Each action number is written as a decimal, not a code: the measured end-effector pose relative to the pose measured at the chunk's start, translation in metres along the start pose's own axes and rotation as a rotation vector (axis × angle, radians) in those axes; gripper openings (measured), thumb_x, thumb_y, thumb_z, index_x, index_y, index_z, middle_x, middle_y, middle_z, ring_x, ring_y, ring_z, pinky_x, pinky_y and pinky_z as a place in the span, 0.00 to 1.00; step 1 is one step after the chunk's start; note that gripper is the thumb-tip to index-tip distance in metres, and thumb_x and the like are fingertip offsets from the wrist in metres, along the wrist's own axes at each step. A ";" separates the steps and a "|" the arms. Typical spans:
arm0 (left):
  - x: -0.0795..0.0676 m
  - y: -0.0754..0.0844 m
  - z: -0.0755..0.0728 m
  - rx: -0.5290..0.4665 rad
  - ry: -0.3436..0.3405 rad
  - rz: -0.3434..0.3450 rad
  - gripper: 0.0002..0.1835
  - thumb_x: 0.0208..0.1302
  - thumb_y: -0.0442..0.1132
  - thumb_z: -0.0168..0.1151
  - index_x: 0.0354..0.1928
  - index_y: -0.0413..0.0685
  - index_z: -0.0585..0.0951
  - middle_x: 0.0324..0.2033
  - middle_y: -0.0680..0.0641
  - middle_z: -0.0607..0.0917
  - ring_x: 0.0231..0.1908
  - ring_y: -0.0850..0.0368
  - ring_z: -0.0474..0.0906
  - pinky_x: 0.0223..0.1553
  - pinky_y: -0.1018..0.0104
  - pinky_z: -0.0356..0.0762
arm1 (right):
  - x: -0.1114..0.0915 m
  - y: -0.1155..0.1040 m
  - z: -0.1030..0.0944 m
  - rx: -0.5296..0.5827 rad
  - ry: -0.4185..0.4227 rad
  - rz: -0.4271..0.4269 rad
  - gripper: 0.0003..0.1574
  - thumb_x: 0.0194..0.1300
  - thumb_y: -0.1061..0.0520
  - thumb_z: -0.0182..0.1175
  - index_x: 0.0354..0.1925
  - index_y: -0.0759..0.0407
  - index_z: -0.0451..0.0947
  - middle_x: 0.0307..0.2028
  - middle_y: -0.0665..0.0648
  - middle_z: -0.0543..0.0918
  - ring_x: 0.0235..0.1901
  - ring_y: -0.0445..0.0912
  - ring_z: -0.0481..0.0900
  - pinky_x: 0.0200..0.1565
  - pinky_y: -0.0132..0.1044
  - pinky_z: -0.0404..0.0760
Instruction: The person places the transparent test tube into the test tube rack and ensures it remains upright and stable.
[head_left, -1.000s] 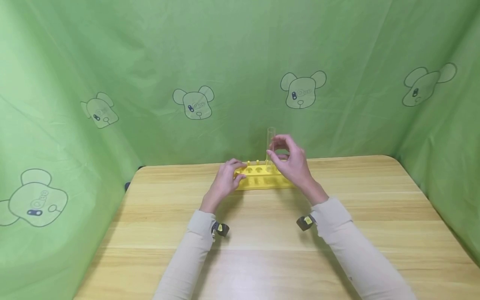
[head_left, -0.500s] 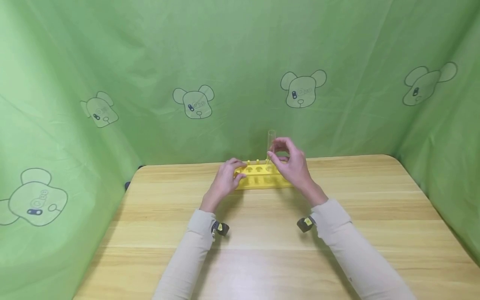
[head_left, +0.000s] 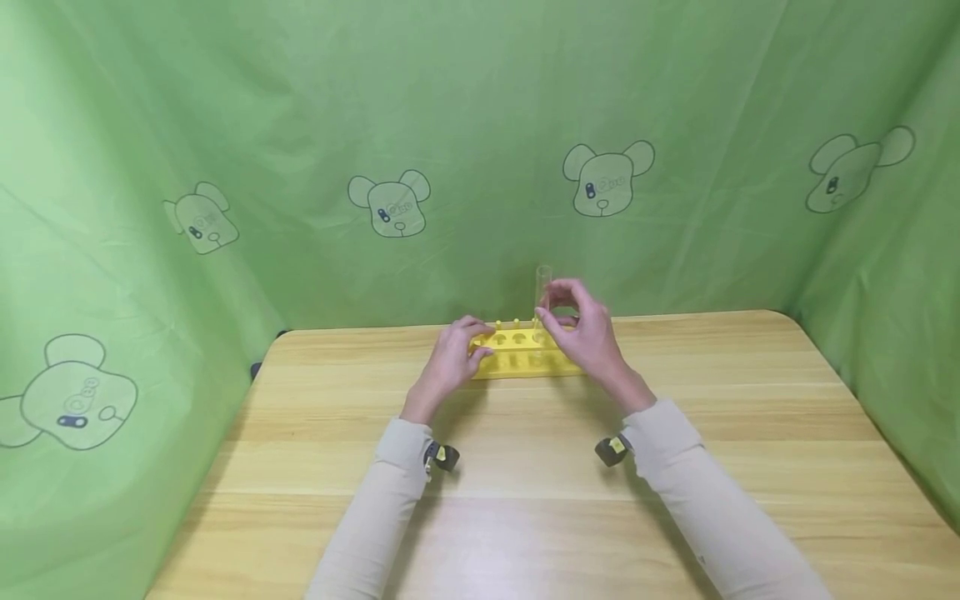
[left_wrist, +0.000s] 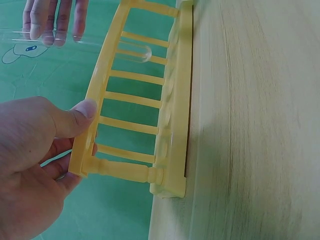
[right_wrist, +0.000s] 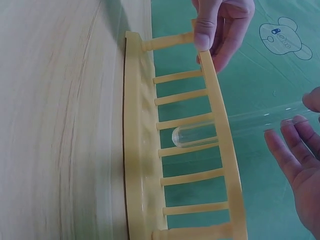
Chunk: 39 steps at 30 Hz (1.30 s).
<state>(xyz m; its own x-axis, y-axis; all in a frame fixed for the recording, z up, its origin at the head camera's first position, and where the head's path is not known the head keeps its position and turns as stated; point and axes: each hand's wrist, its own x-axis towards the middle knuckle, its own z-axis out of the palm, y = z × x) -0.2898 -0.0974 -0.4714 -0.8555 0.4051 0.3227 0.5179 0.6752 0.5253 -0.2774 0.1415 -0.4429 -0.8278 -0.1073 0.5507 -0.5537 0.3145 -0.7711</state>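
Observation:
My left hand (head_left: 450,354) grips the left end of a yellow test tube rack (head_left: 521,373), thumb on one side of its upper plate and fingers on the other, as the left wrist view shows. A clear test tube (head_left: 543,279) stands nearly upright, pinched between the thumb and fingers of my right hand (head_left: 588,329). The tube's lower part passes through a hole in the upper plate. In the right wrist view, its rounded bottom (right_wrist: 182,136) hangs between the two levels, apart from the base (right_wrist: 134,125).
The rack stands near the back edge of a wood-grain table (head_left: 517,467). A green curtain (head_left: 480,125) with printed bear heads rises behind it and along both sides. Short pegs (head_left: 516,322) stick up along the rack's back.
My right hand has moved slightly down, lowering the test tube farther through the rack's upper plate. The left hand and the rack have stayed in place.

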 end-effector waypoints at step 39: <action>0.000 0.001 0.000 0.007 -0.002 -0.017 0.21 0.64 0.35 0.72 0.59 0.42 0.83 0.57 0.44 0.83 0.60 0.45 0.77 0.69 0.53 0.72 | -0.010 -0.024 0.006 0.019 0.002 -0.038 0.23 0.64 0.76 0.64 0.55 0.78 0.70 0.44 0.72 0.82 0.46 0.64 0.82 0.46 0.31 0.87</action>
<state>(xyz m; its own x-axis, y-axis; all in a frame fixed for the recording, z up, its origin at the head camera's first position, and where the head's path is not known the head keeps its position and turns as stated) -0.2896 -0.0970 -0.4707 -0.8643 0.3944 0.3122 0.5029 0.6864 0.5253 -0.2560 0.1292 -0.4321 -0.8057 -0.1169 0.5806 -0.5866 0.2926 -0.7551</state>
